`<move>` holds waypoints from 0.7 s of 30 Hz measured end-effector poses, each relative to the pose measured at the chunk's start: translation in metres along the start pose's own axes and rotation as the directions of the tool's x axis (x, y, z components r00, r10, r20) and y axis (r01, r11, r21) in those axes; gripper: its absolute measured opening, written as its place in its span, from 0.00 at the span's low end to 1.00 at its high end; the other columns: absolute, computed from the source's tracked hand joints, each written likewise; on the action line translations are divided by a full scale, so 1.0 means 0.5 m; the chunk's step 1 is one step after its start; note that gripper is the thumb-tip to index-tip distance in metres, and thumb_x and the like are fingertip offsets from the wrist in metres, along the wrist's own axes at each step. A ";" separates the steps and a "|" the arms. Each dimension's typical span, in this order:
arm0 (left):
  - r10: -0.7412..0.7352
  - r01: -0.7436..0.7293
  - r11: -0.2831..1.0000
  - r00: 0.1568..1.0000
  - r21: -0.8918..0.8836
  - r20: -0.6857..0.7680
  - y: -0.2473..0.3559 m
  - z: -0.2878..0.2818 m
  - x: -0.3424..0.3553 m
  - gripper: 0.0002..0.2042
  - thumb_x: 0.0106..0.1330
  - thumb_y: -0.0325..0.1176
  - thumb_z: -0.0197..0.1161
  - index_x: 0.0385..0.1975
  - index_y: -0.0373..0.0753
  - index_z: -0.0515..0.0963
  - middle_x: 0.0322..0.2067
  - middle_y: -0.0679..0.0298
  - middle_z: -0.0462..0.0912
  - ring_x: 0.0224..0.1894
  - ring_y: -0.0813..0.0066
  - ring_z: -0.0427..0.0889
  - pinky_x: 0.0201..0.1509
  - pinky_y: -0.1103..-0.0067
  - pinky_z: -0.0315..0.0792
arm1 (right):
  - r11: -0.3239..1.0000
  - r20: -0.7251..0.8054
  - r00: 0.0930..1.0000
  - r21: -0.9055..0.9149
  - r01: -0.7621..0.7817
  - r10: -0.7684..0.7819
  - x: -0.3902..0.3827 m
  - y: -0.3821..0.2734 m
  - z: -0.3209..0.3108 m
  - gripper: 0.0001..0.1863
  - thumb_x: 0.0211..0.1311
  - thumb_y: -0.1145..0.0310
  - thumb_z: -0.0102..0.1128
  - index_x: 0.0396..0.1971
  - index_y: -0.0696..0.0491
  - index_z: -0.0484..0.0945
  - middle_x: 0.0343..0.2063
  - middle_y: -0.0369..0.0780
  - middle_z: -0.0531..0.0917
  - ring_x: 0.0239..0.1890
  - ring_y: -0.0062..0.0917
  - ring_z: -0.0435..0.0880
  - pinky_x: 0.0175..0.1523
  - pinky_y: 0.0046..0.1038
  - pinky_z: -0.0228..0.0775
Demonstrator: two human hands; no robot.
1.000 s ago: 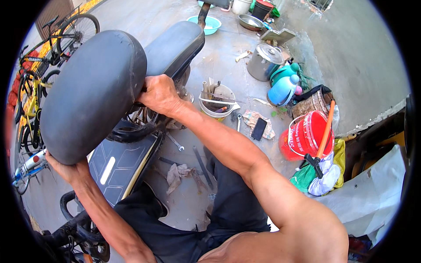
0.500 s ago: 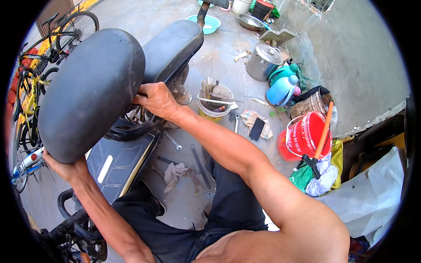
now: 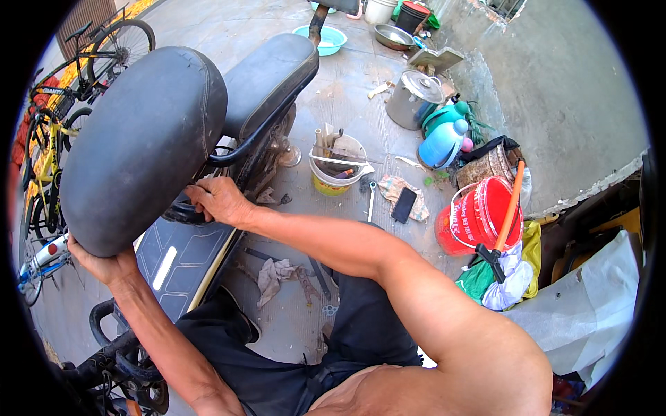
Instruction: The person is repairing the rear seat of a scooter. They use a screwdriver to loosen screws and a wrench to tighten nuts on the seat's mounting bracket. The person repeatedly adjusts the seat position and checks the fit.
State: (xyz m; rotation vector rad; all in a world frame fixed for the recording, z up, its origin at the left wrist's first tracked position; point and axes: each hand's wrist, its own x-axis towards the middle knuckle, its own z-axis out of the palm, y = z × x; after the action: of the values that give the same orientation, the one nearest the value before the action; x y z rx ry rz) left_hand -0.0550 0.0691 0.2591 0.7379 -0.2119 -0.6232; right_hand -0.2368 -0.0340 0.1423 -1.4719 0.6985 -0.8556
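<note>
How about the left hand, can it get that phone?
Probably not right now: the left hand is holding the big black seat, and the right arm seems to lie across the way to the phone.

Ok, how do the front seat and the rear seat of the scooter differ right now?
The front seat looks broad and oval; the rear seat looks narrower. The left hand grips the front seat's near end, while no hand touches the rear seat. The front seat shows larger, hiding part of the rear seat. Both have dark, smooth covers.
</note>
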 end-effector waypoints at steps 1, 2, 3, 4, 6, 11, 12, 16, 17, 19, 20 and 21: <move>0.003 -0.003 1.000 1.000 0.005 -0.003 0.000 0.000 -0.002 0.22 0.68 0.48 0.43 0.54 0.42 0.72 0.56 0.62 0.76 0.58 0.63 0.74 0.62 0.63 0.68 | 0.999 0.014 1.000 0.039 -0.019 0.019 -0.001 0.004 0.011 0.23 0.70 0.55 0.52 0.23 0.61 0.77 0.17 0.38 0.78 0.15 0.17 0.76 0.20 0.20 0.67; 0.006 -0.006 1.000 1.000 0.010 -0.006 0.000 0.000 -0.003 0.22 0.68 0.48 0.43 0.54 0.42 0.72 0.56 0.62 0.75 0.58 0.63 0.74 0.62 0.63 0.68 | 0.996 0.029 0.999 0.078 -0.039 0.037 -0.002 0.008 0.020 0.24 0.70 0.55 0.51 0.24 0.61 0.77 0.18 0.37 0.78 0.15 0.17 0.76 0.20 0.20 0.68; 0.002 -0.002 1.000 1.000 0.010 -0.004 -0.001 -0.001 -0.003 0.22 0.68 0.48 0.43 0.54 0.42 0.72 0.56 0.62 0.75 0.59 0.63 0.74 0.62 0.63 0.68 | 0.992 0.043 0.998 0.115 -0.059 0.054 -0.002 0.012 0.025 0.24 0.71 0.54 0.50 0.24 0.60 0.77 0.18 0.37 0.78 0.15 0.17 0.76 0.20 0.19 0.68; 0.001 -0.001 1.000 1.000 0.011 0.000 0.001 -0.002 -0.002 0.22 0.68 0.48 0.43 0.54 0.42 0.72 0.56 0.62 0.75 0.59 0.63 0.74 0.62 0.63 0.68 | 0.989 0.069 0.997 0.136 -0.050 0.041 0.000 0.014 0.029 0.24 0.71 0.53 0.49 0.25 0.60 0.76 0.19 0.37 0.78 0.16 0.17 0.77 0.20 0.18 0.68; -0.008 0.008 1.000 1.000 0.005 -0.001 0.002 0.001 -0.004 0.22 0.68 0.49 0.43 0.55 0.43 0.72 0.56 0.63 0.75 0.59 0.63 0.73 0.62 0.63 0.67 | 0.985 0.057 0.997 0.159 -0.058 0.050 -0.001 0.019 0.031 0.25 0.71 0.52 0.50 0.26 0.60 0.76 0.19 0.37 0.78 0.17 0.17 0.77 0.20 0.18 0.68; -0.025 0.026 0.999 1.000 -0.046 0.012 0.006 -0.006 0.000 0.22 0.69 0.49 0.44 0.55 0.43 0.72 0.57 0.63 0.75 0.60 0.63 0.72 0.64 0.62 0.66 | 0.997 -0.076 0.997 0.073 -0.010 0.015 -0.005 0.011 0.034 0.25 0.69 0.50 0.52 0.25 0.60 0.77 0.19 0.37 0.78 0.16 0.17 0.76 0.20 0.20 0.68; -0.025 0.025 0.998 1.000 -0.055 0.015 0.006 -0.008 0.000 0.22 0.69 0.48 0.45 0.56 0.43 0.72 0.57 0.63 0.74 0.60 0.63 0.72 0.64 0.62 0.65 | 0.999 -0.098 0.995 0.049 0.018 -0.014 -0.001 0.009 0.032 0.25 0.68 0.50 0.53 0.25 0.60 0.77 0.18 0.37 0.78 0.15 0.18 0.76 0.19 0.20 0.67; -0.027 0.030 0.997 0.999 -0.076 0.034 0.000 -0.002 -0.005 0.22 0.69 0.48 0.45 0.57 0.43 0.71 0.59 0.62 0.73 0.62 0.63 0.70 0.66 0.62 0.63 | 0.999 -0.102 0.995 0.035 0.028 -0.025 0.003 0.009 0.023 0.26 0.67 0.49 0.54 0.24 0.60 0.77 0.16 0.37 0.77 0.14 0.19 0.76 0.19 0.22 0.66; -0.025 0.028 0.997 0.999 -0.076 0.037 0.000 -0.003 -0.005 0.23 0.69 0.49 0.46 0.58 0.43 0.70 0.59 0.62 0.72 0.62 0.63 0.69 0.66 0.62 0.62 | 0.995 -0.053 0.998 0.100 -0.016 0.022 -0.003 0.006 0.027 0.27 0.67 0.48 0.53 0.25 0.60 0.77 0.16 0.37 0.77 0.14 0.19 0.76 0.20 0.22 0.67; -0.026 0.030 0.996 0.998 -0.079 0.051 0.002 -0.006 -0.005 0.23 0.70 0.49 0.46 0.58 0.43 0.70 0.60 0.62 0.72 0.62 0.62 0.69 0.66 0.62 0.62 | 0.968 0.054 0.993 0.225 -0.114 0.104 -0.018 -0.002 0.040 0.29 0.68 0.46 0.51 0.26 0.60 0.77 0.16 0.36 0.77 0.16 0.17 0.76 0.22 0.21 0.68; -0.025 0.029 0.996 0.998 -0.079 0.057 0.004 -0.008 -0.005 0.23 0.70 0.49 0.46 0.58 0.43 0.70 0.60 0.62 0.72 0.62 0.62 0.69 0.66 0.62 0.62 | 0.966 0.046 0.992 0.228 -0.124 0.117 -0.019 -0.005 0.044 0.29 0.69 0.46 0.50 0.25 0.61 0.77 0.17 0.36 0.77 0.16 0.17 0.76 0.22 0.21 0.68; -0.019 0.023 0.997 0.998 -0.077 0.052 0.006 -0.008 -0.006 0.23 0.70 0.49 0.46 0.58 0.43 0.70 0.60 0.62 0.72 0.62 0.62 0.69 0.67 0.62 0.62 | 0.963 0.039 0.991 0.232 -0.135 0.129 -0.019 -0.008 0.050 0.29 0.69 0.46 0.50 0.25 0.61 0.77 0.17 0.36 0.77 0.16 0.18 0.76 0.22 0.21 0.67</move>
State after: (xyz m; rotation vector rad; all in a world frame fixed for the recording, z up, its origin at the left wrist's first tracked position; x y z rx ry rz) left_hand -0.0545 0.0748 0.2582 0.6501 -0.2259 -0.6675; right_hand -0.2217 -0.0120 0.1455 -1.2090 0.6471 -0.7879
